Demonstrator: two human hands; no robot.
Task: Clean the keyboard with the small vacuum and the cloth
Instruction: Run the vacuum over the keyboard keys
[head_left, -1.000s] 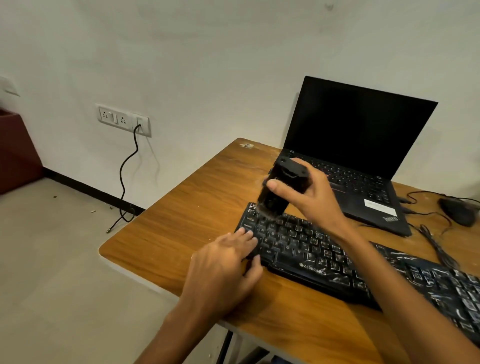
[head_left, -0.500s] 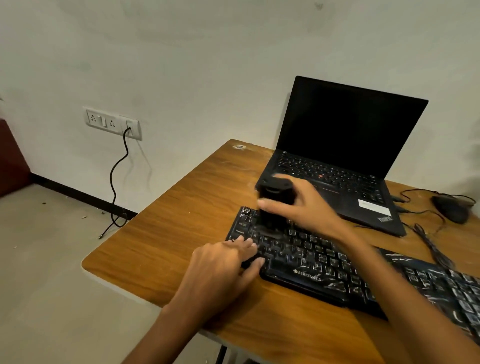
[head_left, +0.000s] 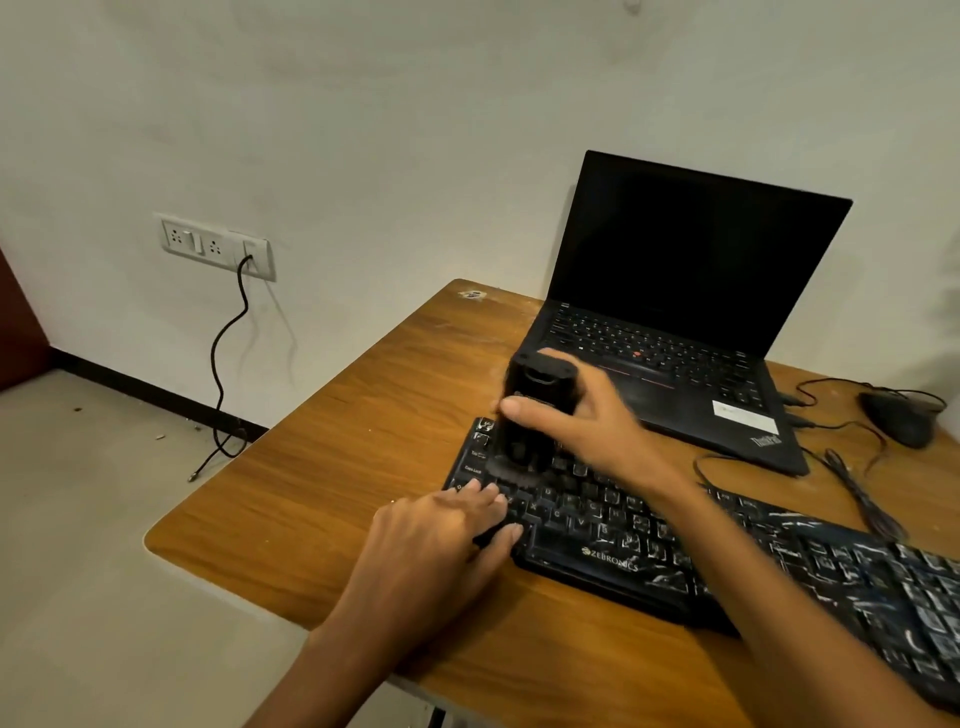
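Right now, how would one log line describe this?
right hand: grips small vacuum upright on keyboard | left hand: rests on keyboard corner | cloth: unseen

The keyboard (head_left: 727, 551) lies on the table (head_left: 322, 499) before the laptop (head_left: 670, 312), mouse (head_left: 896, 418) at right.

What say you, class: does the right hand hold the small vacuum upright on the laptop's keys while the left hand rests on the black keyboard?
No. The head view shows the right hand holding the small vacuum upright on the black keyboard, not the laptop; the left hand rests there too.
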